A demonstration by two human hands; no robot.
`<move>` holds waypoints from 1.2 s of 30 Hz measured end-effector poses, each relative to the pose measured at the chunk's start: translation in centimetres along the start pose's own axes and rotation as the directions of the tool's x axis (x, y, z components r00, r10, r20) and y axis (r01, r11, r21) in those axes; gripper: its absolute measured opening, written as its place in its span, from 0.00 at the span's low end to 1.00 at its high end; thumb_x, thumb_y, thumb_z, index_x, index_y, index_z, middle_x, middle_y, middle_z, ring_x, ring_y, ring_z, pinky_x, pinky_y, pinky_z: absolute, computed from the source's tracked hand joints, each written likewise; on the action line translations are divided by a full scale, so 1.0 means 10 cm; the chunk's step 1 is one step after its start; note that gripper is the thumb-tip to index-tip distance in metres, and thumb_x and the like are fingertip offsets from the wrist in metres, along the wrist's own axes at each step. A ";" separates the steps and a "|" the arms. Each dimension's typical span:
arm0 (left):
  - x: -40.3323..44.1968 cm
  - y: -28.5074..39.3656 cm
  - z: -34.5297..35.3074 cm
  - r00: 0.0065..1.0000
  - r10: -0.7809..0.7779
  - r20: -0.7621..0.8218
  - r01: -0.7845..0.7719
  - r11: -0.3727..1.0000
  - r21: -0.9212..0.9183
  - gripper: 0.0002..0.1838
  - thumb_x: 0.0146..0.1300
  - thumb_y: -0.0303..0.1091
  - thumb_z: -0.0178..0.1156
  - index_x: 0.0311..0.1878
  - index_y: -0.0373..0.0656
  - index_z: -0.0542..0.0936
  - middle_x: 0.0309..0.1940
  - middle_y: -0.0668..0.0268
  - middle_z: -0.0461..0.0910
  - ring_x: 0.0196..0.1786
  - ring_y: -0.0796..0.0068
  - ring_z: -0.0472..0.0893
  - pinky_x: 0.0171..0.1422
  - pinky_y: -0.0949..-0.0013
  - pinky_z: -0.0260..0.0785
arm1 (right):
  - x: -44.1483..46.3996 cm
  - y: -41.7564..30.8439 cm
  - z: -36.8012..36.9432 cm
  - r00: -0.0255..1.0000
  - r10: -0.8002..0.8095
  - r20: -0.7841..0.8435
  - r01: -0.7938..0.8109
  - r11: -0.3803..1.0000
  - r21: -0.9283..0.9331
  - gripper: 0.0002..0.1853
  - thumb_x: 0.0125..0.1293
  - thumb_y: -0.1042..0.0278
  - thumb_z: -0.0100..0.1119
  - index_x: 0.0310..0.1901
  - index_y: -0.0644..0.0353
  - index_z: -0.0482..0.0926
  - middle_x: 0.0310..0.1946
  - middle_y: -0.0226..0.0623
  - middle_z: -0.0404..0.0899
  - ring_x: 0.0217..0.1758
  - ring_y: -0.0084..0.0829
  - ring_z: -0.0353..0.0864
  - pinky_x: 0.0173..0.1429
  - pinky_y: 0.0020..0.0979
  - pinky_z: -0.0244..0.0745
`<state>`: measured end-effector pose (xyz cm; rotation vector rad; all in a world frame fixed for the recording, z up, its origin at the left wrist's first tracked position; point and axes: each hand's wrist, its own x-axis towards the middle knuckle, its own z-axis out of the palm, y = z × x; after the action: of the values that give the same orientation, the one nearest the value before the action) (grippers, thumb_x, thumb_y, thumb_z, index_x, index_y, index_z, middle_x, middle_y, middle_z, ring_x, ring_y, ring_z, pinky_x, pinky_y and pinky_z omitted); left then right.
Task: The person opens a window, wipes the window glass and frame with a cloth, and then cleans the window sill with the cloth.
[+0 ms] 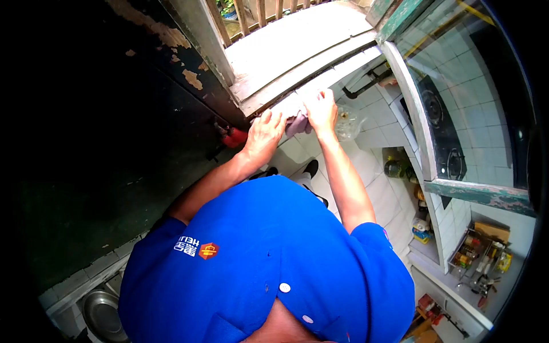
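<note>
A purplish-grey cloth point(298, 124) hangs bunched over the inner edge of the white windowsill point(303, 54), between my two hands. My left hand point(266, 136) lies at the cloth's left side, its fingers stretched forward and slightly apart on the sill edge. On the other side, my right hand point(322, 110) is closed, with curled fingers at the cloth's upper right. Glare washes out the fingertips and the top of the cloth.
An open glazed window sash point(426, 108) swings in on the right. Close to my right hand is a clear plastic bag point(350, 123). A red object point(233, 137) sits left of my left hand. Bars point(261, 12) stand outside. Lower right, a rack point(479, 257) holds kitchen items.
</note>
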<state>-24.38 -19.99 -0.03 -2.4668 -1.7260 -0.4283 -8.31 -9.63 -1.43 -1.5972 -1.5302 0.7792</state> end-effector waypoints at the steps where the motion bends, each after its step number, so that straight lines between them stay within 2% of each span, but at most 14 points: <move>1: -0.01 0.00 0.02 1.000 0.005 -0.014 -0.005 1.000 0.018 0.27 0.47 0.24 0.58 0.56 0.37 0.75 0.55 0.61 0.75 0.55 0.62 0.72 0.50 0.63 0.69 | 0.04 0.00 0.00 0.999 0.027 -0.026 -0.027 1.000 -0.007 0.23 0.54 0.54 0.67 0.46 0.60 0.74 0.37 0.49 0.83 0.44 0.49 0.82 0.48 0.44 0.74; 5: 0.02 0.03 -0.02 1.000 -0.006 -0.013 0.006 1.000 0.026 0.28 0.47 0.23 0.58 0.56 0.37 0.75 0.55 0.61 0.75 0.55 0.62 0.72 0.51 0.62 0.69 | 0.03 0.01 0.13 0.994 0.040 -0.101 -0.039 0.999 0.013 0.26 0.51 0.53 0.70 0.46 0.62 0.74 0.39 0.49 0.82 0.45 0.46 0.82 0.48 0.41 0.75; 7: 0.03 0.04 -0.06 0.997 -0.034 0.068 0.037 0.999 -0.034 0.28 0.46 0.23 0.58 0.56 0.36 0.75 0.55 0.60 0.75 0.56 0.61 0.71 0.51 0.61 0.69 | -0.01 -0.09 0.05 0.999 0.035 0.028 -0.030 0.986 -0.167 0.25 0.53 0.51 0.69 0.46 0.59 0.75 0.40 0.48 0.83 0.45 0.46 0.82 0.47 0.42 0.75; 8: 0.02 0.03 -0.04 0.997 -0.035 0.069 0.037 0.999 -0.035 0.28 0.46 0.23 0.58 0.56 0.36 0.75 0.55 0.60 0.75 0.56 0.61 0.71 0.51 0.61 0.69 | 0.01 -0.13 -0.03 1.000 0.001 0.020 0.001 0.992 -0.126 0.20 0.60 0.52 0.60 0.47 0.55 0.73 0.39 0.49 0.83 0.44 0.52 0.82 0.48 0.48 0.73; 12: -0.01 0.01 0.02 1.000 -0.005 0.000 0.005 1.000 -0.019 0.29 0.47 0.23 0.58 0.57 0.36 0.74 0.56 0.60 0.74 0.56 0.60 0.71 0.52 0.61 0.69 | 0.11 0.05 0.02 0.998 0.046 -0.041 -0.049 0.995 -0.085 0.21 0.59 0.51 0.61 0.49 0.55 0.74 0.39 0.49 0.83 0.44 0.51 0.82 0.47 0.47 0.74; 15: 0.00 0.02 0.00 1.000 -0.006 -0.009 0.006 1.000 -0.011 0.29 0.47 0.23 0.58 0.57 0.35 0.74 0.57 0.60 0.74 0.57 0.60 0.71 0.52 0.61 0.68 | 0.03 0.05 0.04 0.998 -0.058 0.022 0.060 0.989 -0.137 0.23 0.59 0.50 0.63 0.49 0.55 0.74 0.39 0.49 0.83 0.44 0.50 0.82 0.47 0.46 0.74; 17: -0.02 0.01 -0.01 1.000 -0.012 -0.019 0.012 1.000 -0.010 0.29 0.46 0.23 0.58 0.57 0.35 0.74 0.57 0.60 0.74 0.57 0.60 0.71 0.52 0.61 0.68 | 0.11 0.11 0.00 0.999 0.008 -0.042 -0.009 0.999 -0.031 0.23 0.58 0.49 0.63 0.49 0.55 0.74 0.39 0.48 0.83 0.44 0.50 0.82 0.48 0.45 0.74; 19: -0.02 0.00 -0.01 0.999 0.007 -0.040 -0.007 1.000 -0.012 0.29 0.46 0.23 0.58 0.57 0.35 0.75 0.57 0.59 0.73 0.57 0.60 0.71 0.52 0.61 0.68 | 0.11 0.09 0.00 0.997 0.063 -0.039 -0.067 0.993 -0.098 0.23 0.57 0.49 0.64 0.49 0.55 0.74 0.39 0.47 0.83 0.44 0.49 0.83 0.49 0.45 0.74; 22: -0.01 0.02 0.01 1.000 -0.013 -0.007 0.013 1.000 -0.014 0.29 0.45 0.22 0.58 0.57 0.35 0.75 0.57 0.58 0.73 0.58 0.59 0.70 0.54 0.61 0.68 | -0.07 -0.05 -0.01 0.994 -0.091 0.068 0.101 0.980 -0.170 0.24 0.57 0.49 0.64 0.49 0.57 0.74 0.38 0.48 0.83 0.43 0.47 0.83 0.47 0.45 0.74; 23: -0.01 0.02 0.01 1.000 -0.014 -0.006 0.014 1.000 -0.015 0.29 0.45 0.22 0.58 0.57 0.35 0.75 0.57 0.58 0.73 0.58 0.59 0.70 0.54 0.61 0.68 | -0.02 0.01 -0.01 0.993 -0.091 0.070 0.102 0.980 -0.171 0.24 0.57 0.49 0.64 0.49 0.57 0.74 0.38 0.48 0.83 0.43 0.47 0.83 0.47 0.45 0.74; 25: -0.02 0.01 0.00 1.000 0.004 -0.025 -0.005 1.000 -0.007 0.29 0.46 0.22 0.58 0.57 0.36 0.75 0.57 0.58 0.73 0.58 0.59 0.70 0.55 0.60 0.68 | 0.12 0.19 0.02 0.999 0.051 -0.016 -0.052 0.998 -0.037 0.24 0.55 0.50 0.66 0.48 0.56 0.73 0.39 0.48 0.83 0.44 0.50 0.83 0.49 0.45 0.74; 31: -0.04 0.01 0.03 0.999 -0.001 -0.052 0.001 1.000 -0.007 0.30 0.47 0.23 0.57 0.59 0.34 0.73 0.58 0.57 0.72 0.61 0.56 0.69 0.57 0.60 0.68 | -0.01 -0.02 -0.03 0.993 -0.030 0.116 0.051 0.981 -0.187 0.23 0.55 0.51 0.65 0.46 0.58 0.74 0.38 0.48 0.83 0.43 0.48 0.82 0.48 0.44 0.74; 33: -0.06 0.00 0.03 0.999 0.002 -0.033 -0.002 1.000 -0.012 0.30 0.47 0.23 0.57 0.60 0.35 0.73 0.59 0.57 0.72 0.61 0.55 0.69 0.57 0.59 0.68 | 0.09 0.04 -0.03 0.998 0.060 -0.036 -0.062 0.996 -0.060 0.23 0.54 0.51 0.66 0.46 0.57 0.74 0.38 0.47 0.83 0.44 0.49 0.82 0.48 0.45 0.74; 36: -0.10 -0.01 0.01 0.999 0.006 -0.033 -0.008 0.998 -0.061 0.31 0.47 0.22 0.58 0.60 0.34 0.72 0.58 0.56 0.72 0.61 0.53 0.69 0.58 0.58 0.68 | 0.01 -0.04 -0.03 0.999 -0.007 0.045 0.013 0.990 -0.139 0.24 0.53 0.50 0.66 0.46 0.57 0.74 0.38 0.48 0.83 0.43 0.47 0.83 0.48 0.44 0.74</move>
<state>-24.76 -20.85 -0.46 -2.4919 -1.7160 -0.5254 -8.25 -9.63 -0.91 -1.6821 -1.6546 0.7200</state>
